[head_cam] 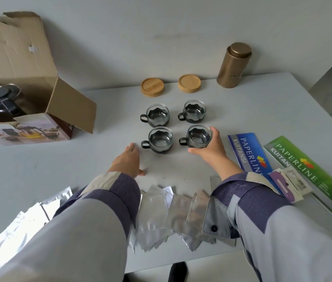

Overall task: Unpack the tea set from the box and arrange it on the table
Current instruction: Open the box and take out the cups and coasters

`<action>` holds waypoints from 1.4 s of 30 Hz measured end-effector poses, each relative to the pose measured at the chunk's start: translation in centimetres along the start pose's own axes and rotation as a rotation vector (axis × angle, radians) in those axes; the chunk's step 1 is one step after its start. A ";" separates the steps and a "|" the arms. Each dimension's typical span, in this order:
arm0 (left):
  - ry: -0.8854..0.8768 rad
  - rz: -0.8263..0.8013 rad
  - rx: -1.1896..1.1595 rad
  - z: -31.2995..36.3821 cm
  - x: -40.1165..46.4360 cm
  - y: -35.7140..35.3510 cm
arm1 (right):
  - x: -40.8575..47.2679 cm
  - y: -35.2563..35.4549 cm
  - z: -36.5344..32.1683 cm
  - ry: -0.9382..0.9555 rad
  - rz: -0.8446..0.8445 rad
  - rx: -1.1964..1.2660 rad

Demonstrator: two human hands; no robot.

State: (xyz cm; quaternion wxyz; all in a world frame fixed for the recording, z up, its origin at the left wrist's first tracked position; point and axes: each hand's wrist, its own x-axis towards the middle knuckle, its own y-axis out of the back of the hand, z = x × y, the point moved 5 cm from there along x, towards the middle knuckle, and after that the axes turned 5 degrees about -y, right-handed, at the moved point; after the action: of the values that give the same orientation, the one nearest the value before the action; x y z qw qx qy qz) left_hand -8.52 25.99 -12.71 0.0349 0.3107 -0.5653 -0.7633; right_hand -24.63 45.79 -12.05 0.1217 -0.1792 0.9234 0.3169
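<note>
The right hand (209,148) held the near-right clear glass cup in its black metal holder (198,136) on the grey surface (263,110), its grip curled round it; the left hand (127,161) lay flat, holding nothing. A careless nudge could knock the neighbouring glass cup (160,139). The dark glass teapot (1,102) sat in the cardboard box (24,78).

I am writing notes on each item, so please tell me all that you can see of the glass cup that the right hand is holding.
The small clear glass cup in a dark holder stands upright at the near right corner of a square of four like cups on the pale grey table. The dark holder has a wavy upper edge and a loop handle that points left. The cup looks empty. The right hand curls round its right side, thumb at the near base; the left hand lies flat on the table, apart from it.
</note>
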 end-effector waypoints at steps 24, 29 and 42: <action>0.077 0.427 -0.117 -14.3 -3.3 14.5 | -6.3 -12.9 -22.5 0.181 -0.256 -0.448; 0.199 0.688 -0.177 -23.4 -5.7 17.1 | -9.5 -21.5 -29.5 0.369 -0.330 -0.277; 0.330 0.519 -0.179 -34.9 -4.8 15.6 | -11.4 -38.3 -34.6 0.398 -0.424 -0.565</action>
State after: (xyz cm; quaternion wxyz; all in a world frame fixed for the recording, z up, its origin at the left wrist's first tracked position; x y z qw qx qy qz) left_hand 8.61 -7.00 -2.62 0.3466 0.2716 -0.5432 -0.7149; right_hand -2.52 -1.28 -2.32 -0.0511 -0.4499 0.7481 0.4851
